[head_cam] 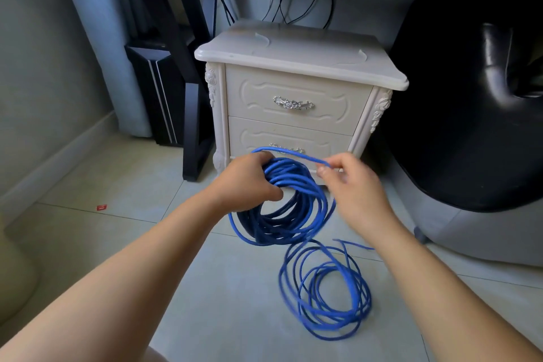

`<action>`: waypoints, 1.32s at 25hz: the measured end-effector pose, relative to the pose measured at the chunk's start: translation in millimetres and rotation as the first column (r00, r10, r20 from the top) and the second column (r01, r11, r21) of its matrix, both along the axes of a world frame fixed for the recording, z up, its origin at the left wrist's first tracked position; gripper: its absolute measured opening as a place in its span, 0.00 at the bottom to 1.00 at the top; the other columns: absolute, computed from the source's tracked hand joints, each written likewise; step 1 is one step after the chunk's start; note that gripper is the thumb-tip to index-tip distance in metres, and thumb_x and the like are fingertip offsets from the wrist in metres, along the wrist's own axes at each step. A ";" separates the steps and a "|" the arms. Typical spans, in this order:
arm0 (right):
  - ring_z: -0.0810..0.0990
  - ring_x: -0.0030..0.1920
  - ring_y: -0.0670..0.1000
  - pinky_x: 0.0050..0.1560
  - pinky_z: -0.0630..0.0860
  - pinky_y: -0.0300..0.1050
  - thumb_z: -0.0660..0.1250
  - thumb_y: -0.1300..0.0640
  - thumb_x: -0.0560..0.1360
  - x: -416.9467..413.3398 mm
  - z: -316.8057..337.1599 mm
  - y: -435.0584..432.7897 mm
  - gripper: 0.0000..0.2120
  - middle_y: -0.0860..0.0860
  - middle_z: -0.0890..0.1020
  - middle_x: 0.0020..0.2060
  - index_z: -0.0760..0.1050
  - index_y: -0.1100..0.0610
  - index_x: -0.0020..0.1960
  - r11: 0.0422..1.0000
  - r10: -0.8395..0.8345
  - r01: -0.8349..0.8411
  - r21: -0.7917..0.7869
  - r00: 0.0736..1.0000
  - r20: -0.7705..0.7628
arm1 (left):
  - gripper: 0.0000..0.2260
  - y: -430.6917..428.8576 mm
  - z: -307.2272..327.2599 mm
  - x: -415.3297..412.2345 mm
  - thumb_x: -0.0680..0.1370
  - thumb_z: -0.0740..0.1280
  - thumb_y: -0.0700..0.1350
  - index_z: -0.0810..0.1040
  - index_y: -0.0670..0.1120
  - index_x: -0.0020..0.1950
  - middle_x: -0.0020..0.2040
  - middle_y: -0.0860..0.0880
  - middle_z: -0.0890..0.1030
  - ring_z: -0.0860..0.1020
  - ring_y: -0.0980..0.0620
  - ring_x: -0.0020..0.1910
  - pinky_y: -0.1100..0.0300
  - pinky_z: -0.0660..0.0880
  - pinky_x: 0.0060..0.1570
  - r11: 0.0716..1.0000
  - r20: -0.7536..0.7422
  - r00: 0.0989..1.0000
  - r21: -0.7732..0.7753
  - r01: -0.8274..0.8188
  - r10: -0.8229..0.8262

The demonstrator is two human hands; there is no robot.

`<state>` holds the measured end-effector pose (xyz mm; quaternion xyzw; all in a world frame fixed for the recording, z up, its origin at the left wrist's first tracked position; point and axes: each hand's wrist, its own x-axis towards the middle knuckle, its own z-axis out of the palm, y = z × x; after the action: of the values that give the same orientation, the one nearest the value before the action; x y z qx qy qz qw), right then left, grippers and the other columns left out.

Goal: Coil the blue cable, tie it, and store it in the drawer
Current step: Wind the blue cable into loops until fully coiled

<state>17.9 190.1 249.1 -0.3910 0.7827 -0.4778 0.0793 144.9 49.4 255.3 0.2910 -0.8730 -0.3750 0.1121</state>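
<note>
My left hand (249,182) grips the top of a bundle of blue cable (293,203) loops that hangs down in front of the white nightstand (293,67). A single strand arcs from that bundle over to my right hand (349,182), which pinches it between thumb and fingers. More of the cable lies in loose loops on the floor (326,297) below my right forearm. The nightstand has two drawers, the upper one (293,103) and the lower one (282,138), both closed, each with a silver handle.
A black desk leg (191,114) and a dark computer tower (155,91) stand left of the nightstand. At the right are a black chair (470,97) and a grey base. Black wires hang behind the nightstand. A small red scrap (102,207) lies on the tiles.
</note>
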 end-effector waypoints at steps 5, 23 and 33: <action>0.75 0.33 0.53 0.38 0.76 0.46 0.60 0.61 0.80 -45.1 -9.5 10.0 0.03 0.57 0.79 0.39 0.71 0.59 0.48 0.950 -0.273 0.221 0.220 0.930 0.247 | 0.12 -12.6 9.1 17.0 0.66 0.70 0.38 0.77 0.55 0.41 0.31 0.54 0.76 0.73 0.54 0.30 0.60 0.72 0.34 0.983 -0.144 0.987 0.161 0.091 -0.067; 0.77 0.35 0.51 0.39 0.76 0.46 0.61 0.40 0.78 -7.4 13.0 -1.8 0.15 0.49 0.79 0.33 0.79 0.49 0.45 0.994 0.108 -0.107 -0.007 0.993 0.050 | 0.16 -20.3 16.5 20.0 0.62 0.69 0.36 0.80 0.45 0.48 0.35 0.47 0.77 0.75 0.51 0.35 0.54 0.74 0.39 0.928 -0.232 0.970 0.343 0.147 -0.068; 0.81 0.58 0.49 0.57 0.77 0.50 0.51 0.19 0.62 -4.0 5.6 0.2 0.41 0.48 0.83 0.56 0.77 0.42 0.63 0.953 0.289 -0.281 -0.108 0.749 0.596 | 0.13 -14.7 16.9 13.8 0.66 0.67 0.30 0.80 0.43 0.46 0.32 0.44 0.75 0.73 0.50 0.30 0.58 0.71 0.32 0.863 -0.367 0.903 0.505 -0.010 0.225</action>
<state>13.9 190.3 254.7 -0.3328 0.6443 -0.5641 0.3948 158.7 34.7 272.2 0.2778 -0.6847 -0.6297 0.2396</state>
